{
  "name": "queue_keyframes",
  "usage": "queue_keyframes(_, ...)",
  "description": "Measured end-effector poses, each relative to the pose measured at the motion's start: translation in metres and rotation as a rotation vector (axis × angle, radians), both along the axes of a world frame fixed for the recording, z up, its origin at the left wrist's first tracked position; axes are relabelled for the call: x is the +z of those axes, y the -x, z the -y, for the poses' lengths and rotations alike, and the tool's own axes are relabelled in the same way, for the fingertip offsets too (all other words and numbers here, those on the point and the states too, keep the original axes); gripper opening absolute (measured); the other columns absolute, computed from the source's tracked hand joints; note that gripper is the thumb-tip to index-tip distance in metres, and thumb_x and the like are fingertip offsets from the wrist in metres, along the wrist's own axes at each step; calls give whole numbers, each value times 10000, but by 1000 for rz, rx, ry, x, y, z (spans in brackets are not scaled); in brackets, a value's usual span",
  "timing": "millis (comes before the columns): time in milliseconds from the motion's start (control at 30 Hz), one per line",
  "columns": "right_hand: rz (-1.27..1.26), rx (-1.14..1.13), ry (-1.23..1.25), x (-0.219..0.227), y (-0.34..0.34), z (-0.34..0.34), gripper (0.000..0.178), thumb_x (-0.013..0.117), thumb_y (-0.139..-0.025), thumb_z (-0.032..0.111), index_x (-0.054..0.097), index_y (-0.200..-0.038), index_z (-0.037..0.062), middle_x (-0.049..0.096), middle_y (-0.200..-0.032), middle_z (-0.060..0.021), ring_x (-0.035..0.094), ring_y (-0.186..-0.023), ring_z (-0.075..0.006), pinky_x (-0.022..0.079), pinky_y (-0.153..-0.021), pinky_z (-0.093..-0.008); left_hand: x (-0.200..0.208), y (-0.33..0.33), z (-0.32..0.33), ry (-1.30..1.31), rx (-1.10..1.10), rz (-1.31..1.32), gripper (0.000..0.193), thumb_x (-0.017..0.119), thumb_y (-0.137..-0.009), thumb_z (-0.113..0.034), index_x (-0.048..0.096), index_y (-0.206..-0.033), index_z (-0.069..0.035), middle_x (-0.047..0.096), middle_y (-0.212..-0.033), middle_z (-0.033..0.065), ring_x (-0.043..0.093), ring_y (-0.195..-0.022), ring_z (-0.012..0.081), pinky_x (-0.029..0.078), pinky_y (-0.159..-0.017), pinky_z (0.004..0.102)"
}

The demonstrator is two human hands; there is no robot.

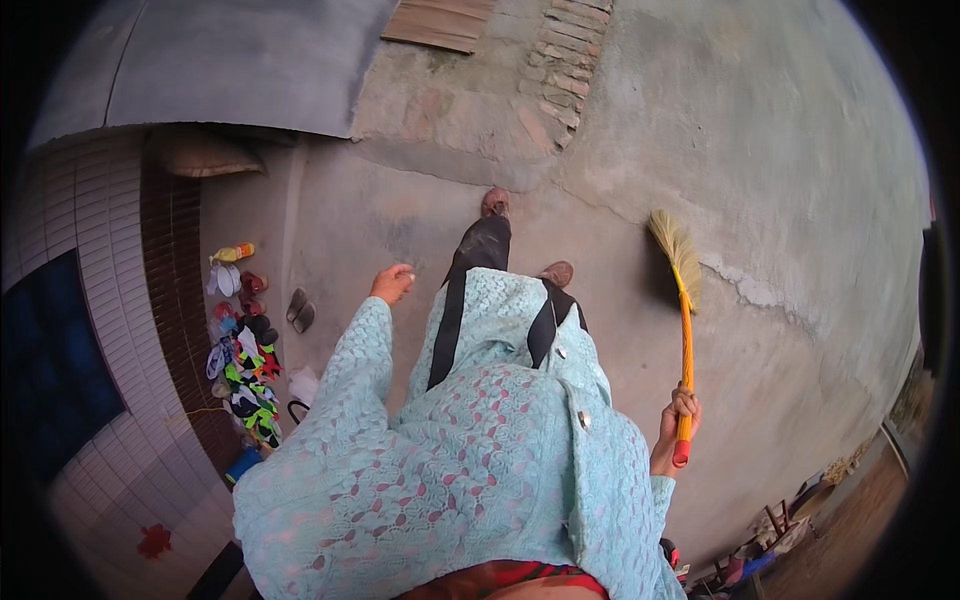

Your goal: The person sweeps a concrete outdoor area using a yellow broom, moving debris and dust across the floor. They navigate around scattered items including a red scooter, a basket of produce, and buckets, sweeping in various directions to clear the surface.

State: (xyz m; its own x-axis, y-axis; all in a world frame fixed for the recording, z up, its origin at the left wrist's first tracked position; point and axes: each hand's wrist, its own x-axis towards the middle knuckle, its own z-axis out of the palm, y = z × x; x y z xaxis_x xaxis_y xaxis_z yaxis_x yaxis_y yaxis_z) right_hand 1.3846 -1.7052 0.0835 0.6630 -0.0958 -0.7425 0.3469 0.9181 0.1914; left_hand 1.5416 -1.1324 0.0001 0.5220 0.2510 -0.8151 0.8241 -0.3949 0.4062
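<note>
My right hand (680, 415) is wrapped round the orange-and-red handle of a broom (686, 340), near the handle's end. The broom points away from me, its straw-coloured bristles (677, 245) fanned out at the far end, over the concrete on my right. My left hand (393, 284) is held out in front on the left, its fingers loosely curled with nothing visible in them. My feet in brown shoes (495, 203) are apart, the left one well ahead, as in a stride.
On the left, a pair of sandals (300, 311) lies near several shoes and colourful cloths (250, 385) along a tiled wall (110, 290). A yellow bottle (233, 252) is beside them. Ahead is a strip of bricks (570, 70) and a brown board (438, 22). Cracked concrete (745, 285) runs right.
</note>
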Motion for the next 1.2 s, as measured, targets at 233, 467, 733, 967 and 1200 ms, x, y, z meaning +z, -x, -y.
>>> queue_keyframes(233, -57, 131, 31, -1, -29, -5, 260, 394, -774, -22, 297, -1002, -102, 364, -764, -80, 404, -517, -55, 350, -428, -165, 8, 76, -9, 4, 140, -120, 330, 578, -718, -208, 533, -1013, -67, 574, -778, 39, 540, -627, 118, 415, -467, 248)
queue_keyframes(467, -123, 167, 87, 26, -26, -23, 256, 398, -761, -22, 329, -999, -89, 372, -741, -65, 387, -509, -47, 346, -418, -157, 7, 114, -11, -42, 99, -387, 319, 558, -729, -217, 536, -1012, -74, 572, -774, 29, 537, -627, 113, 413, -498, 249)
queue_keyframes(733, -355, 706, 555, 92, 18, -116, 529, 422, -692, -46, 277, -1183, 89, 413, -710, -77, 316, -402, -45, 313, -335, -157, -19, -30, -44, -13, -193, -47, 311, 544, -723, -176, 542, -995, -26, 591, -793, 79, 560, -627, 134, 451, -596, 257)
queue_keyframes(967, -434, 1017, 509, 125, 4, -247, 676, 475, -612, -61, 277, -1243, 79, 459, -624, -78, 370, -384, -79, 331, -338, -192, -41, -77, -117, -2, -291, -54, 287, 552, -717, -157, 548, -970, -21, 587, -795, 85, 555, -615, 131, 447, -585, 260)
queue_keyframes(1200, -453, 1223, 495, 45, -28, -316, 685, 524, -591, -85, 294, -1229, 6, 527, -647, -93, 467, -432, -126, 384, -386, -243, -32, -55, -169, 25, -254, -63, 291, 552, -718, -158, 548, -972, -16, 581, -745, 77, 545, -595, 123, 440, -547, 261)
